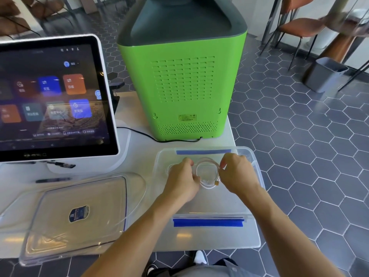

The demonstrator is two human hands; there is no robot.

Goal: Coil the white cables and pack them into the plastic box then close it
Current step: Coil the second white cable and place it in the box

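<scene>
White cable (206,172), one, coiled into a loop inside the open plastic box (257,172); plug end with gold connector at the loop's near side. Left hand (182,181) grips the loop's left side, fingers curled round the strands. Right hand (237,173) pinches the loop's right side between thumb and fingertips. Clear box lid (77,216), one, lying on the white table (137,152) left of the box. Blue latches on the box, two. Touchscreen terminal (54,96), one; green machine (179,76), one.
</scene>
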